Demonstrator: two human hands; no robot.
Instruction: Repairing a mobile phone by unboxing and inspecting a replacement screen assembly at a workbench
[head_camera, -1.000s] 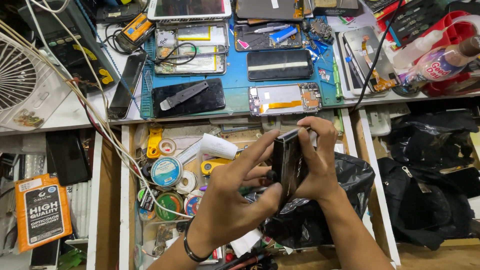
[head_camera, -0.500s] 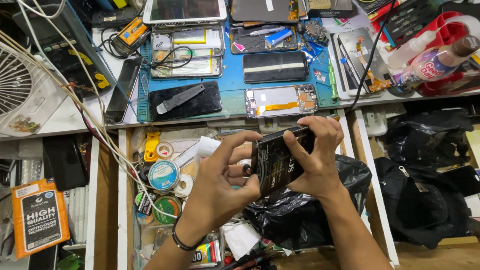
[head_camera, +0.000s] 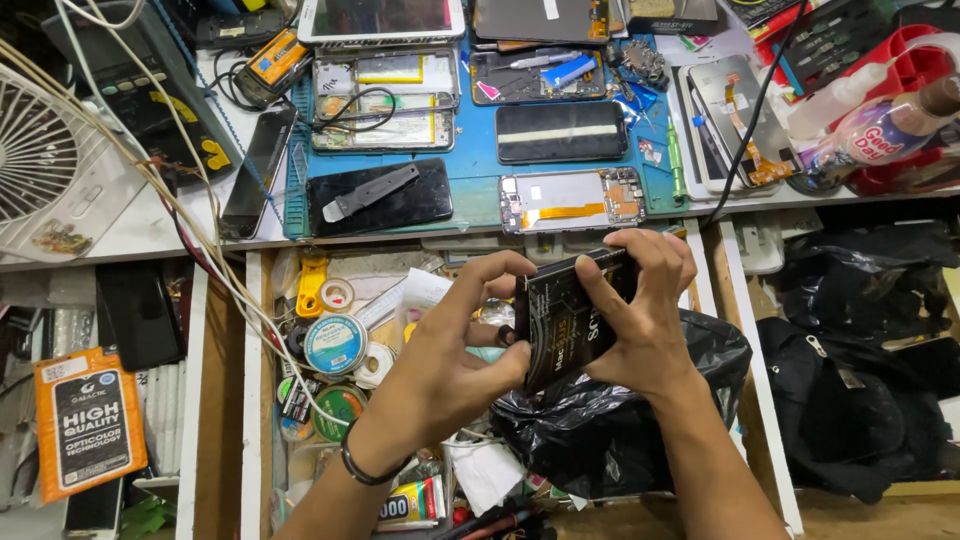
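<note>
Both my hands hold a small flat black box with pale print, above an open drawer. My left hand grips its left edge with thumb and fingertips. My right hand wraps the right side, fingers curled over the top edge. The box is tilted, its printed face towards me. A dark band sits on my left wrist. Under the box lies a crumpled black plastic bag.
The drawer holds tape rolls, round tins, a yellow tool and tubes. On the blue mat above lie several opened phones, screens and a metal pry tool. A white fan is at left, an orange packet lower left, bottles upper right.
The box has turned from nearly edge-on to showing its printed face. My hands shifted slightly on it, the left fingers spreading along its edge.
</note>
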